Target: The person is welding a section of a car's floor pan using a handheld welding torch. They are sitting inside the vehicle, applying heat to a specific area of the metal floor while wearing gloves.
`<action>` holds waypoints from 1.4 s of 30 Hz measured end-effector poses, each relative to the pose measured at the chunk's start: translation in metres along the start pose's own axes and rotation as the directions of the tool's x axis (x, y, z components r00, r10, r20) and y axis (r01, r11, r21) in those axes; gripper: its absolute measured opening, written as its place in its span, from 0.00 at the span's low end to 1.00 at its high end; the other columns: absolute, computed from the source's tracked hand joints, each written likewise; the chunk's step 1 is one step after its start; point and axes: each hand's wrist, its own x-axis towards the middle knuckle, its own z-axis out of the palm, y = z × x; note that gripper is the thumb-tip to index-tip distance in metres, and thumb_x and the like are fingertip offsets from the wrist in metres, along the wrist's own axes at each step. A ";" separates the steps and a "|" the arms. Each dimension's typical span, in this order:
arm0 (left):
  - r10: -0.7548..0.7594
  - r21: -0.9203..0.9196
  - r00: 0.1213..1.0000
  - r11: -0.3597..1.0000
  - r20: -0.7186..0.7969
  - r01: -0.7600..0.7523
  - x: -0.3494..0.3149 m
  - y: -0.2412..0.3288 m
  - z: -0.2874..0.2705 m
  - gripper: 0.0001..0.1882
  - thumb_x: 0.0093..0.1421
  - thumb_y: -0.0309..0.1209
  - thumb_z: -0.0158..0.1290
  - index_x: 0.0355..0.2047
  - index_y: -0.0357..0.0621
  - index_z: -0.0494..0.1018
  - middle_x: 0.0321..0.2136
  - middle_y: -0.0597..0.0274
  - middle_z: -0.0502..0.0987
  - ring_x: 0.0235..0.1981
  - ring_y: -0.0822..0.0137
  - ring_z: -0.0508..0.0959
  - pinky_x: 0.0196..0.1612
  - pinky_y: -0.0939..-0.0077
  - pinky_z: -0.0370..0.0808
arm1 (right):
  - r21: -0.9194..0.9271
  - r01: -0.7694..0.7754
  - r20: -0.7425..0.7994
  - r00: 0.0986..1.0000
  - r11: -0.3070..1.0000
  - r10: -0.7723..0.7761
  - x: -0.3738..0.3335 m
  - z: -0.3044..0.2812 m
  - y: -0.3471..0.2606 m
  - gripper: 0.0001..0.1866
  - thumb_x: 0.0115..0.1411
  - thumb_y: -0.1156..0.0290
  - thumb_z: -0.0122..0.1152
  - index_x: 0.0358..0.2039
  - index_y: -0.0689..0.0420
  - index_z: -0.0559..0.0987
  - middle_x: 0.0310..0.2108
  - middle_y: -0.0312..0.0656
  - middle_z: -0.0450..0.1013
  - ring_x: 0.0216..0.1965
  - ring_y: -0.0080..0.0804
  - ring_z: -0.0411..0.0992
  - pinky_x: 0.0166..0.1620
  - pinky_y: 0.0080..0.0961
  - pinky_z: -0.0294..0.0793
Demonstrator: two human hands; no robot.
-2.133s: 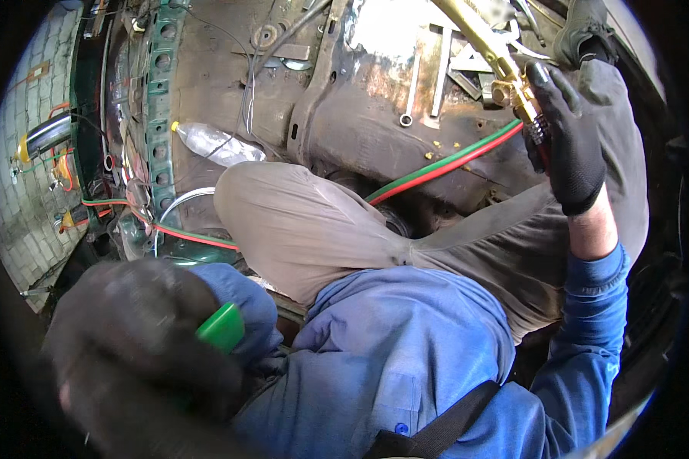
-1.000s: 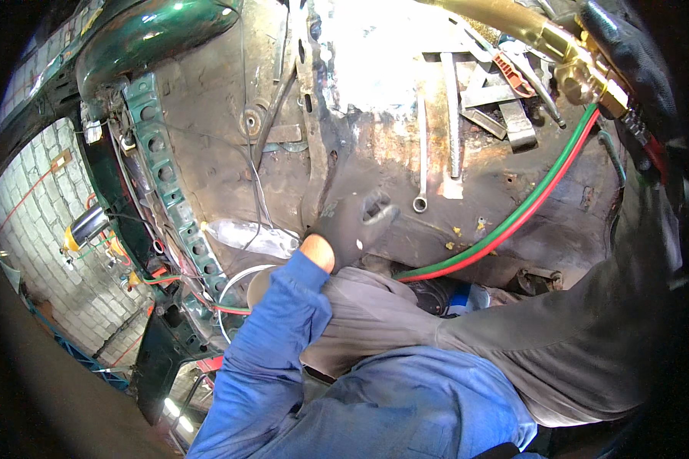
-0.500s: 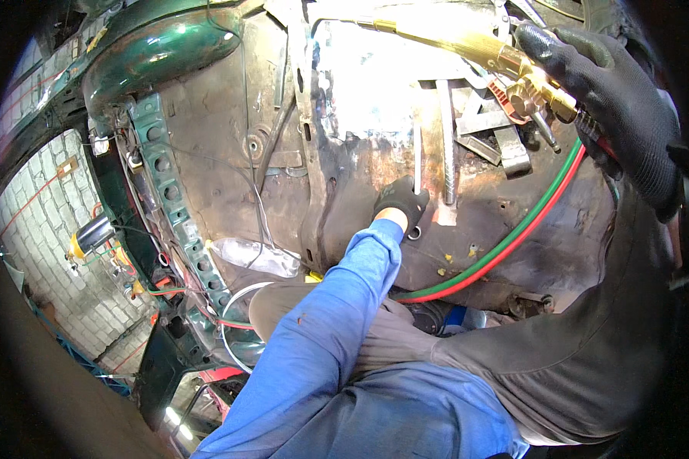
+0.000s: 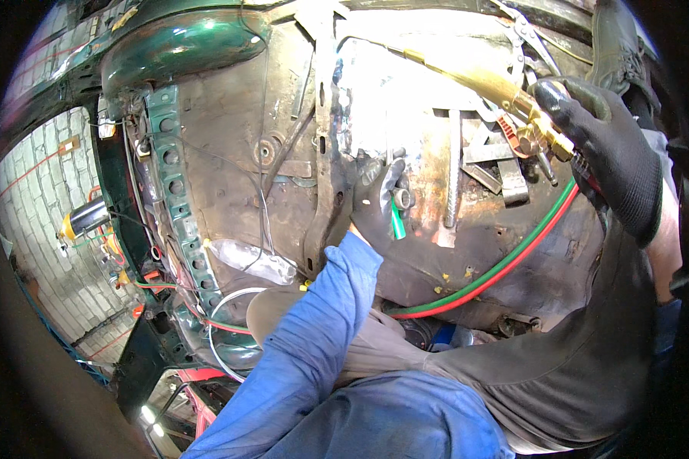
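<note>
My right hand [image 4: 616, 153], in a black glove, is wrapped round a brass gas torch [image 4: 490, 84]. Red and green hoses [image 4: 524, 249] curve away from its rear end. The torch's thin tip points left, over a metal panel [image 4: 436, 46] washed out by glare; whether it burns I cannot tell. My left hand [image 4: 371, 203], gloved too, is closed over the panel, beside a raised rib [image 4: 325, 153]. A slim metal tool with a ring-shaped end [image 4: 404, 200] is in its grip. Below the ring a small green piece [image 4: 397, 223] sticks out, its kind unclear.
A T-shaped steel tool [image 4: 452, 172] and loose metal pieces [image 4: 505, 176] lie right of my left hand. Locking pliers [image 4: 525, 34] rest at the far right. A clear plastic bottle [image 4: 253, 262] lies left, near a perforated green rail [image 4: 177, 187]. Thin cables cross the panel.
My left hand has moved up and slightly left with the tool, and the green piece now shows below it. My right hand still holds the torch, with little change.
</note>
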 end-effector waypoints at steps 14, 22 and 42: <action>-0.067 -0.291 0.893 0.954 -0.446 -0.073 0.059 -0.021 0.017 0.14 0.74 0.44 0.50 0.47 0.49 0.75 0.28 0.64 0.76 0.22 0.68 0.76 0.23 0.70 0.70 | 0.204 -0.311 0.143 0.947 0.928 0.286 -0.005 -0.007 -0.023 0.31 0.71 0.41 0.58 0.52 0.60 0.81 0.22 0.35 0.71 0.16 0.19 0.68 0.19 0.20 0.67; 0.372 -0.672 0.839 0.504 -0.398 -0.543 0.161 -0.129 -0.020 0.11 0.75 0.35 0.48 0.44 0.43 0.76 0.34 0.59 0.80 0.32 0.64 0.79 0.36 0.66 0.76 | 0.236 -0.345 0.178 0.934 0.908 0.309 -0.003 -0.007 -0.033 0.31 0.70 0.41 0.60 0.52 0.60 0.82 0.20 0.32 0.69 0.14 0.16 0.64 0.18 0.19 0.63; 0.173 -0.242 0.870 0.919 -0.461 -0.311 0.115 -0.061 0.012 0.14 0.77 0.35 0.41 0.45 0.44 0.77 0.34 0.62 0.80 0.31 0.68 0.78 0.33 0.70 0.76 | 0.262 -0.374 0.193 0.923 0.890 0.332 -0.002 -0.010 -0.032 0.30 0.70 0.42 0.60 0.48 0.61 0.82 0.24 0.31 0.71 0.19 0.15 0.65 0.22 0.17 0.63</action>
